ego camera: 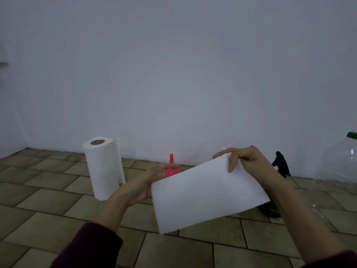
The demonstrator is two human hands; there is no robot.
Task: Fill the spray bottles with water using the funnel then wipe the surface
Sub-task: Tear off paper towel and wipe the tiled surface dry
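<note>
1. Dark maroon sleeves (90,246) fill the near edge of the view, both forearms reaching out over a tiled floor (48,219) of olive-brown slabs.
2. Between the hands hangs a white paper towel sheet (204,196), flat and tilted, lifted clear of the tiles.
3. Her or his right hand (245,161) pinches the sheet's far upper corner between thumb and fingers, a firm grasp on the paper.
4. On the other side the left hand (152,182) sits at the sheet's left edge with fingers spread; I cannot tell whether it actually grips the paper or only steadies it from behind.
5. A paper towel roll (103,167) stands upright on the floor to the left, near the wall.
6. Right by the wall's foot, partly hidden by the left fingers, a red funnel (171,167) rests spout up.
7. Behind the right wrist a dark spray bottle (281,165) stands by the wall; something dark sits low under the sheet's right corner, possibly a second bottle, too hidden to say.
8. At the right edge a large clear water jug (342,161) with a green cap sits on the tiles.
9. My reading: the funnel lies aside and a sprayer head looks fitted, so filling seems finished; the wiping itself is not yet begun.
</note>
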